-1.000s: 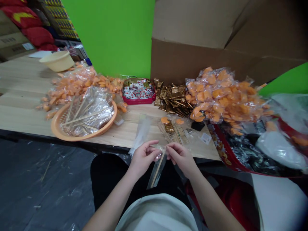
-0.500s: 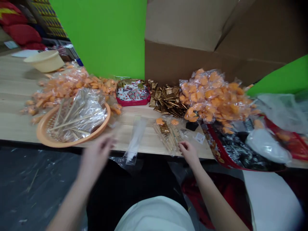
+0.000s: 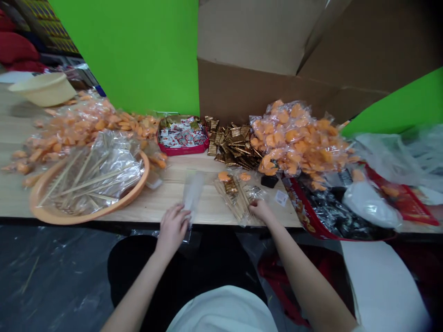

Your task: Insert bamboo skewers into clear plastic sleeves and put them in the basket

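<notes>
My left hand (image 3: 174, 226) is at the near end of a stack of long clear plastic bags (image 3: 194, 186), its fingers loosely bent and apart against the left edge. The stack lies flat and hangs slightly over the table edge. To the right, the fingers of my right hand (image 3: 261, 210) are closed at the lower right side of a clear bag of wooden sticks (image 3: 238, 203). Within this group lie a gold-wrapped packet (image 3: 230, 185) and two orange pieces, one of them a round orange piece (image 3: 224, 176). My fingertips partly cover the bag's edge.
An orange basket (image 3: 147, 173) of bagged sticks stands left. Behind are bagged orange pieces (image 3: 100, 124), a pink tray (image 3: 183, 150) of small sachets, gold packets (image 3: 238, 143) and another orange pile (image 3: 294, 133). A red box (image 3: 306, 210) with black packets stands right; cardboard (image 3: 249, 87) rises behind.
My left hand has moved right from beside the basket to the clear bags. My right hand stays at the bag of sticks. The whole view has shifted slightly.
</notes>
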The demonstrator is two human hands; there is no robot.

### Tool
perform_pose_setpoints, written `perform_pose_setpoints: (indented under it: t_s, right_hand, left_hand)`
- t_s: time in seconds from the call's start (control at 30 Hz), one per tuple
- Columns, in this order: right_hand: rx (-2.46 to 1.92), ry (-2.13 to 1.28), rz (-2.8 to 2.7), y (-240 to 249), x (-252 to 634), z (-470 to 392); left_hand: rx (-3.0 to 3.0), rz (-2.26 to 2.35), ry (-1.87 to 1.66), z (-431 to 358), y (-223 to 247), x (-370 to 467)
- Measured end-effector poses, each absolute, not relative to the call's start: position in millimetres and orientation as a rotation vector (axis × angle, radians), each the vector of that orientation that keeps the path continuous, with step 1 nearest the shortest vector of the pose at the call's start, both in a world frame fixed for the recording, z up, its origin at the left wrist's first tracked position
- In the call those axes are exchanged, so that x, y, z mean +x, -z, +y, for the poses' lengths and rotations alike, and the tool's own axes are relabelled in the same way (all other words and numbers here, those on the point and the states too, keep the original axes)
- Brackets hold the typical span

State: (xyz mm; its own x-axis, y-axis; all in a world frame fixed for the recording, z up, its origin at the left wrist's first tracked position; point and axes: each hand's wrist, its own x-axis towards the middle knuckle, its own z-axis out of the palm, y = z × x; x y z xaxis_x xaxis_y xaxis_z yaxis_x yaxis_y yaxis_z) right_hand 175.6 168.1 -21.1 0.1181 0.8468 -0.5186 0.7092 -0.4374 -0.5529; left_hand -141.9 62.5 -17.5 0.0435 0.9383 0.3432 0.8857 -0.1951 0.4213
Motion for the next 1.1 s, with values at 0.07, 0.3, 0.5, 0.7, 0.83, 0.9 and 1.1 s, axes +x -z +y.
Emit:
perform_pose_setpoints:
  t_s: [0.07, 0.3, 0.5, 0.7, 0.83, 0.9, 1.1]
  right_hand:
    - [-2.199, -1.359, -1.488, 14, 184, 168]
    - [-1.902, -1.796, -1.188, -20, 177, 115]
    - [-1.634, -1.951, -1.291, -26, 123, 31]
    - [-1.525, -1.482, -1.688, -41, 121, 63]
    - [-1.286, -1.448, -1.869, -72, 115, 97]
    - [-1.265, -1.167, -1.906, -83, 110, 109]
    - [-1.382, -0.995, -1.817, -46, 94, 125]
  left_hand:
    - [2.083, 1.877, -0.9, 56, 31, -128]
    - [1.26, 1.498, -0.942, 47, 1, -91]
    - [1.03, 1.215, -0.779, 46, -11, -34]
    - [1.137, 1.18, -0.762, 40, -28, -48]
    - [1.563, 1.141, -0.711, 43, -34, -59]
    - [1.709, 1.298, -0.776, 57, -29, -72]
    - [1.85, 1.813, -0.925, 113, 14, -131]
